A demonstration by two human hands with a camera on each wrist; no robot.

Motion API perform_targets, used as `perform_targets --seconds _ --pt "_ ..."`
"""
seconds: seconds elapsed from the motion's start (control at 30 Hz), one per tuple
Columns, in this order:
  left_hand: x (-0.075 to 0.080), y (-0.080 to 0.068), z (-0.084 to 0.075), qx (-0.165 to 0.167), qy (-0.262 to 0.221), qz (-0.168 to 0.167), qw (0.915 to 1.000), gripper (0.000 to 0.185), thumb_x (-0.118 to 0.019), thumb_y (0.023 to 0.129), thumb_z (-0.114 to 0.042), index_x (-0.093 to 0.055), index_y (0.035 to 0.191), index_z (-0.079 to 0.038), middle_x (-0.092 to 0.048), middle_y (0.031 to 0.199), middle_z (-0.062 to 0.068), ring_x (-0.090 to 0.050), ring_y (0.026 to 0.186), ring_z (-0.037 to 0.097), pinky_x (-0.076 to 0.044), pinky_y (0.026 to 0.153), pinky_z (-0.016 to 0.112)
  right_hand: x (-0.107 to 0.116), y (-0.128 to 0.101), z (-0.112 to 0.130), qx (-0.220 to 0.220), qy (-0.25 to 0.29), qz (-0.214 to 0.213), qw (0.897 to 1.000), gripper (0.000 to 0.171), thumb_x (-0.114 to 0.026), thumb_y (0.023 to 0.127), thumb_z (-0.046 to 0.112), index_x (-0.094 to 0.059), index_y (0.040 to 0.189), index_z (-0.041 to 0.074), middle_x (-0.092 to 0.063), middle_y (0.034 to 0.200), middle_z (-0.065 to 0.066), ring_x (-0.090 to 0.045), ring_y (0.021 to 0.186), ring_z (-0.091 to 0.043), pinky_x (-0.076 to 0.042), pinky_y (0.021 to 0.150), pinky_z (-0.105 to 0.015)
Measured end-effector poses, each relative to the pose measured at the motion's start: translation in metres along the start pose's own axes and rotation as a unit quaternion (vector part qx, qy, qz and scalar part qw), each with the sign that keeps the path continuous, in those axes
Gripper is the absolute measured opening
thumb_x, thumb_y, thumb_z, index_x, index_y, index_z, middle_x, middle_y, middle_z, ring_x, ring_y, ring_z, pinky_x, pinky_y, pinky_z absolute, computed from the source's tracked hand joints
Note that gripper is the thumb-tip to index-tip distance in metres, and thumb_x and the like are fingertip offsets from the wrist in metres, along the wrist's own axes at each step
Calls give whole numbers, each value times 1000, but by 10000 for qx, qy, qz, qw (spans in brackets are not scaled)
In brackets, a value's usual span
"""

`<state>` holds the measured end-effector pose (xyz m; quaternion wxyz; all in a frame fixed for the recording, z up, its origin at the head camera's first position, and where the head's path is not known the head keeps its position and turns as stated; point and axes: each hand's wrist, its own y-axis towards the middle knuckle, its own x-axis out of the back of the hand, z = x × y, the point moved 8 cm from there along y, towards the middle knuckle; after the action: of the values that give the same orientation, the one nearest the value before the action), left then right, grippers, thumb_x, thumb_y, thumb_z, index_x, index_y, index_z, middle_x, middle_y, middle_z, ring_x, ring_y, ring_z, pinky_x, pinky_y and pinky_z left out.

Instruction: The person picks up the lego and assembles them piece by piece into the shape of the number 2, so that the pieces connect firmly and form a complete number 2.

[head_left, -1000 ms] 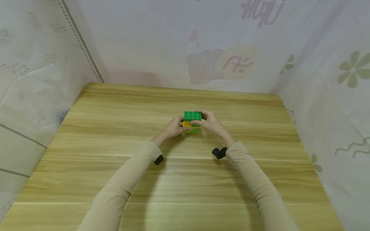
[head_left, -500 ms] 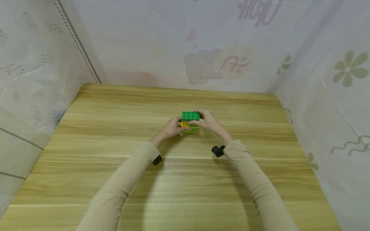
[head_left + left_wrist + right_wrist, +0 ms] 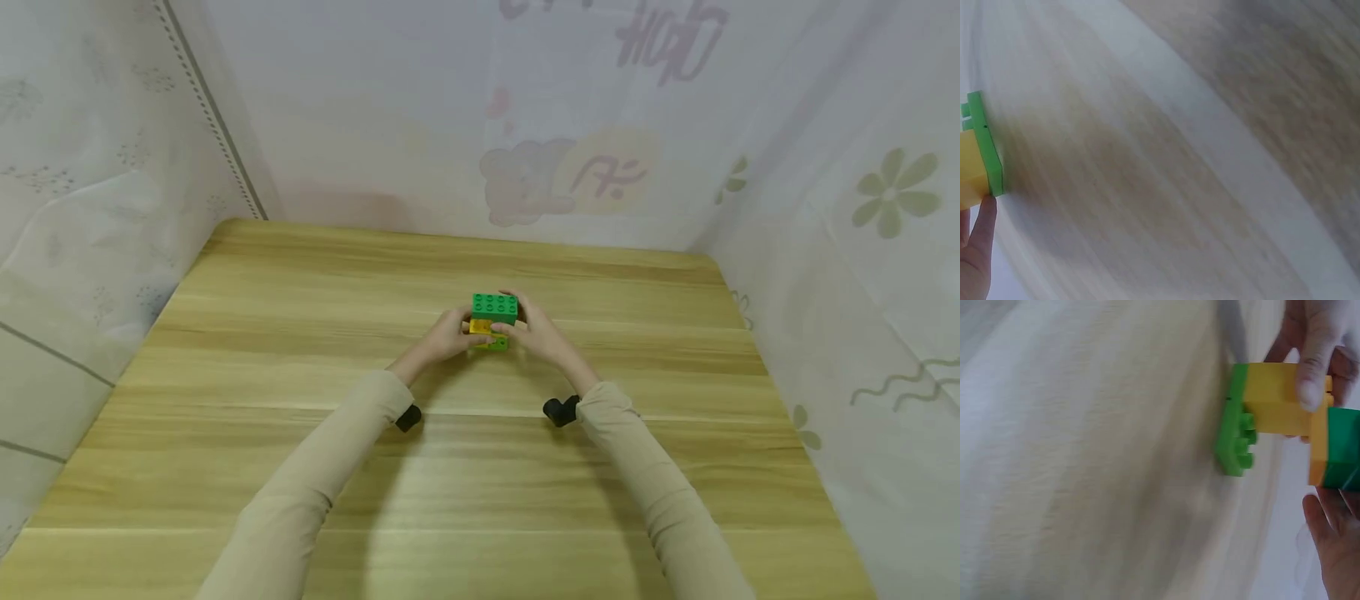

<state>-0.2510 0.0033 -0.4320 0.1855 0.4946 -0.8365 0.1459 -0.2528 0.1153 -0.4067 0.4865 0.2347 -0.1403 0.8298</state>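
A small block stack (image 3: 494, 321) stands on the wooden table (image 3: 300, 350): a dark green studded brick (image 3: 495, 306) on top, a yellow block (image 3: 480, 327) under it, and a light green plate (image 3: 498, 342) at the bottom. My left hand (image 3: 463, 329) grips the stack's left side and my right hand (image 3: 517, 329) grips its right side. In the right wrist view a fingertip (image 3: 1311, 375) lies across the yellow block (image 3: 1272, 406), above the light green plate (image 3: 1235, 434) and beside the dark green brick (image 3: 1342, 456). The left wrist view shows only the plate's edge (image 3: 986, 150) and one fingertip (image 3: 982, 228).
Pale patterned curtains (image 3: 840, 167) close in the table on the left, back and right. A black wrist camera sits under each beige sleeve, one at the left (image 3: 408, 417) and one at the right (image 3: 561, 411). Bare wood surrounds the stack.
Both hands keep hold of the stack in nearly the same spot. My right hand's fingers have slipped down from the top green brick's level toward the yellow layer.
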Motion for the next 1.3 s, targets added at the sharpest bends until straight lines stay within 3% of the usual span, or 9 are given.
perform_targets --seconds 0.2,0.43,0.6,0.9,1.3 --pt "-1 0 4 129 24 -102 9999 41 -65 84 -12 -50 122 -2 -57 120 16 -58 108 28 -48 92 38 3 -7 -19 -486 -417 -301 9975 51 -62 86 27 -46 131 11 -55 127 -12 -48 121 -29 -37 103 -45" --pt "-2 -1 3 107 -16 -26 9999 43 -63 85 -12 -49 125 -4 -55 124 14 -55 113 27 -44 97 39 7 -9 -18 -239 -560 -392 9974 46 -65 85 22 -52 126 7 -60 120 -14 -52 115 -28 -38 102 -45" --pt "2 -6 -2 -106 102 104 9998 45 -63 86 -12 -46 127 -4 -51 128 14 -49 120 27 -36 104 45 12 -10 -18 -271 -423 -477 9976 56 -67 83 25 -47 131 6 -55 125 -14 -49 119 -28 -36 103 -43" --pt "21 -16 -4 -80 645 -523 9965 42 -61 87 -18 -50 121 4 -52 122 20 -49 117 32 -45 97 39 25 -15 -15 -444 -318 -625 9966 52 -68 82 26 -52 128 6 -55 129 -14 -48 121 -30 -36 103 -43" --pt "21 -16 -4 -144 495 -576 9970 36 -62 87 -14 -54 115 6 -54 118 21 -51 114 33 -45 97 39 25 -15 -14 -349 -288 -668 9967 49 -68 82 24 -54 126 7 -57 125 -15 -51 117 -29 -38 102 -43"
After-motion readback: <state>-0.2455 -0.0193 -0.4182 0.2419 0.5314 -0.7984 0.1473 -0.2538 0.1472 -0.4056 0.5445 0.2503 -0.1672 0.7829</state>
